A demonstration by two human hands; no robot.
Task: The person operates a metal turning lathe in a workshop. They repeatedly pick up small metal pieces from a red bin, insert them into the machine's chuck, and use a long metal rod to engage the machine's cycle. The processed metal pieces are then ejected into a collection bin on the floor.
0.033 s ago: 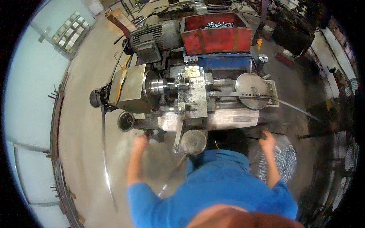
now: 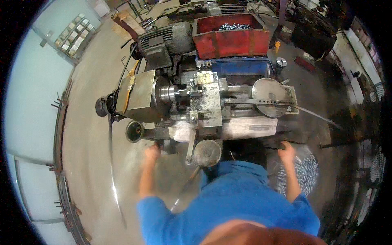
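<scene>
A small lathe stands in front of me, its chuck at the left and a metal tool slide in the middle. My left hand is closed at a dark part under the lathe's front left edge; what it grips is hidden. On the other side, my right hand has its fingers curled round something dark by the lathe's front right, too dim to name. Between the hands, a lever with a round metal weight juts toward me. A clear bag of small metal pieces lies beside my right forearm.
Behind the lathe are an electric motor and a red bin holding small metal parts, above a blue bin. A round metal disc with a perforated bar sits at right. A black cup-like part stands front left.
The view has shifted very slightly. Both hands stay in nearly the same places, and nothing has visibly been taken up or let go.
</scene>
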